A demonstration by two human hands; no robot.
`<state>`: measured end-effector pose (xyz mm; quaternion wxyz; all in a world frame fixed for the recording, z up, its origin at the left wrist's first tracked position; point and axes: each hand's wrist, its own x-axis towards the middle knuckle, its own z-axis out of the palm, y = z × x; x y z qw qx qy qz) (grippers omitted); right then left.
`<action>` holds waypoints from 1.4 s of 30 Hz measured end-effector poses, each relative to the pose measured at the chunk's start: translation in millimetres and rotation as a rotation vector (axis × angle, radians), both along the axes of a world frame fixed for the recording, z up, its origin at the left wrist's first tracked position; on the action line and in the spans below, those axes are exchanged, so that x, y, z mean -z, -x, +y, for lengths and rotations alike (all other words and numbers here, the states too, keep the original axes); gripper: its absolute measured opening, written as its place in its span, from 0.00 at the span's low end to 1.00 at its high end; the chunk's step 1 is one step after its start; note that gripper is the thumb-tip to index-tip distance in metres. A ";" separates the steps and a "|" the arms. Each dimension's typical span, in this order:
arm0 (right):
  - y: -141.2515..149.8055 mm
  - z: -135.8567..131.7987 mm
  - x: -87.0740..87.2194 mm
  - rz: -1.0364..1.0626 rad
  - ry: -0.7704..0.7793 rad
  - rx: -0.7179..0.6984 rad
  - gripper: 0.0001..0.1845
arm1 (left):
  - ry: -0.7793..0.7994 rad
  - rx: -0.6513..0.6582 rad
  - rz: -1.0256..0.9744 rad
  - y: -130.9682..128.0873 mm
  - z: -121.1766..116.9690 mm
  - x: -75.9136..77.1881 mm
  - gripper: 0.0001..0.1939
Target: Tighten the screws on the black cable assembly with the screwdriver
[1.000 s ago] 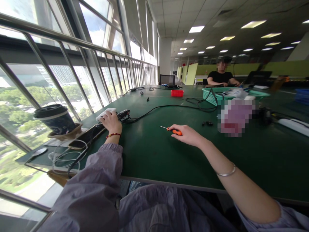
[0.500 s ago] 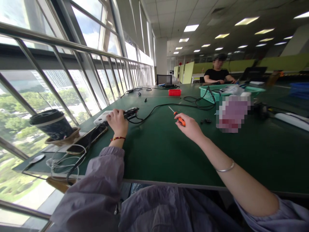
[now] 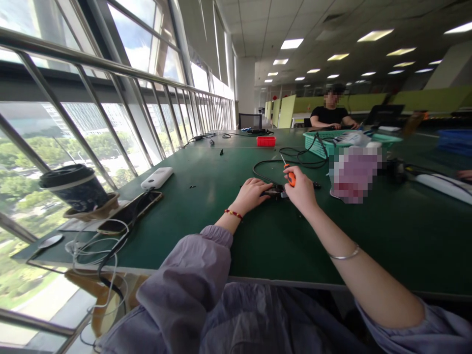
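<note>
My left hand is closed over a dark corded device low over the green table; its kind is not clear, and the fingers hide much of it. A black cable loops away from the device toward the back. Just to the right, my right hand grips a screwdriver with an orange and black handle, its thin shaft pointing up and away. The right hand is close against the right end of the device; whether it also touches it I cannot tell.
On the left lie a white power bank, a phone, a coffee cup and tangled white cables. Farther back are a red box and a green basket. A blurred pink bag stands right; a person sits opposite.
My left hand has carried the dark device from beside the power bank rightward to my right hand. My right hand moved slightly right, keeping the screwdriver, whose shaft now points more upright.
</note>
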<state>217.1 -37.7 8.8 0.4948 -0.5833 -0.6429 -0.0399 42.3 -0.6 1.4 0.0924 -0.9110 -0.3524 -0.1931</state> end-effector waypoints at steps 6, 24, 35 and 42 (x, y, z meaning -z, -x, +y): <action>-15.9 11.0 9.1 -0.030 0.339 0.049 0.23 | -0.039 -0.289 -0.034 38.5 20.4 2.3 0.15; -19.0 2.5 -0.6 -0.220 0.490 0.020 0.21 | 0.232 -0.988 -0.075 131.4 16.2 -28.5 0.14; 0.9 3.7 6.0 -0.089 0.310 -0.099 0.19 | 0.124 -0.277 0.233 0.6 -36.3 -15.2 0.14; 6.3 0.6 3.2 -0.102 0.289 -0.275 0.17 | 0.145 -0.246 0.147 13.9 -37.9 -16.6 0.12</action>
